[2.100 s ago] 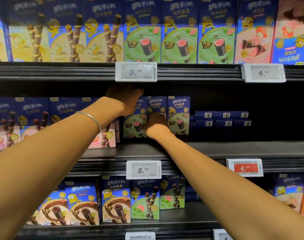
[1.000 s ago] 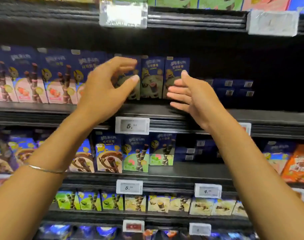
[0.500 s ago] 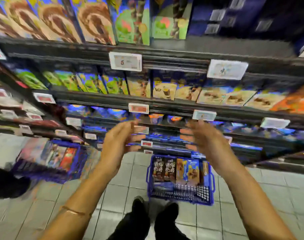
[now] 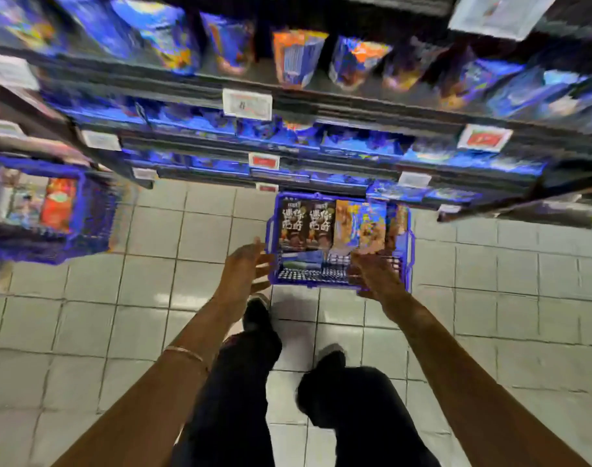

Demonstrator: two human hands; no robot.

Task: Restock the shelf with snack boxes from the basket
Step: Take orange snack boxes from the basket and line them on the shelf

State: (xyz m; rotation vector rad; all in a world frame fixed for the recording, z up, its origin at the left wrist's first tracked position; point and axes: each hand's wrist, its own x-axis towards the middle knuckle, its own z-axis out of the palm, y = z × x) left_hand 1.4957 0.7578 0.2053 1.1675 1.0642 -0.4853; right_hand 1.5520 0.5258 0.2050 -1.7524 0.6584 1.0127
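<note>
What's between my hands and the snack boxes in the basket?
Nothing visible. The left hand and right hand hover open at the blue basket's near end; the snack boxes stand uncovered at its far end.

Heavy motion blur smears the shelves (image 4: pixel 321 106) — floor tiles (image 4: pixel 490 298) evenly bright, perhaps lit overhead, edges bowed

Large white characters on brown boxes (image 4: pixel 306 227), blurred, price tags (image 4: pixel 247 103) unreadable
</note>
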